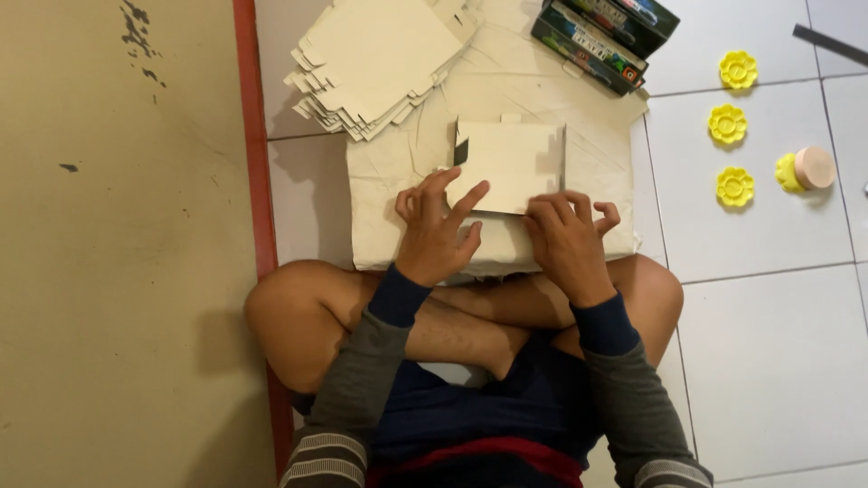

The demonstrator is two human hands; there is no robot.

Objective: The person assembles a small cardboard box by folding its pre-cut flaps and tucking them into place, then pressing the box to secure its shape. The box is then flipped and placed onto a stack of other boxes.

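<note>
- Left hand (437,230): fingers spread wide, index and middle tips pressing flat on the near-left corner of the cardboard piece (511,165). No grasp, just pushing down.
- Right hand (565,237): fingers curled, close together, tips on the near-right edge of the same piece. Also pressing, nothing enclosed in the hand.
- Cardboard piece: pale, partly folded flat box blank, directly ahead of both sets of fingertips, a small dark gap at its far-left corner. Lies on a large pale wrapped bundle (398,194), which sits under both hands and against the crossed legs.
- Stack of flat blanks (375,63): beyond the left fingers, up and to the left, fanned unevenly, partly on the bundle.
- Dark printed boxes (601,36): beyond the right fingers, far edge of the bundle.
- Three yellow flower-shaped pieces (729,124): on white floor tile, well right of the right fingers, in a rough column.
- Pink round lid-like item (815,167) touching a fourth yellow piece, further right.
</note>
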